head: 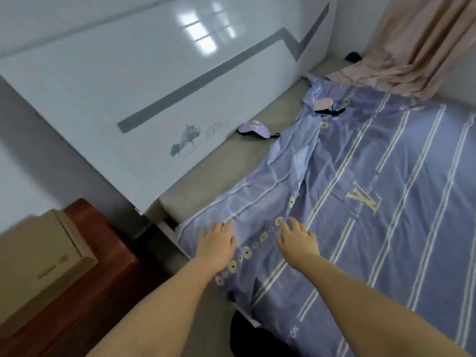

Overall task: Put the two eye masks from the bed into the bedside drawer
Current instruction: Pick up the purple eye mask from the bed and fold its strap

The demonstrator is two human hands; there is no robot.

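- The left hand (218,240) lies palm down with its fingers spread and empty, over the near corner of the lilac-blue striped bedsheet (386,240), beside a row of small yellow-and-white round motifs.
- The right hand (296,240) is likewise opened flat, fingers fanned, holding nothing, just beside the left one on the same sheet; one fingertip reaches a round motif.
- The lilac padded eye mask with a black strap (253,128) rests on the bare beige mattress strip (231,161), close to the glossy white headboard with a grey zigzag stripe (128,86), well apart from both hands.
- The pale pink eye mask with a black strap (323,104) lies further up the bed on a rumpled fold of the sheet, near the far corner.
- A peach-pink curtain (417,42) hangs down at the far side and pools onto the bed edge.
- At the lower left stands a reddish-brown wooden bedside cabinet (103,279), with a tan cardboard box (38,253) sitting on its top.
- Whether its drawer is open cannot be told; the front is out of view.
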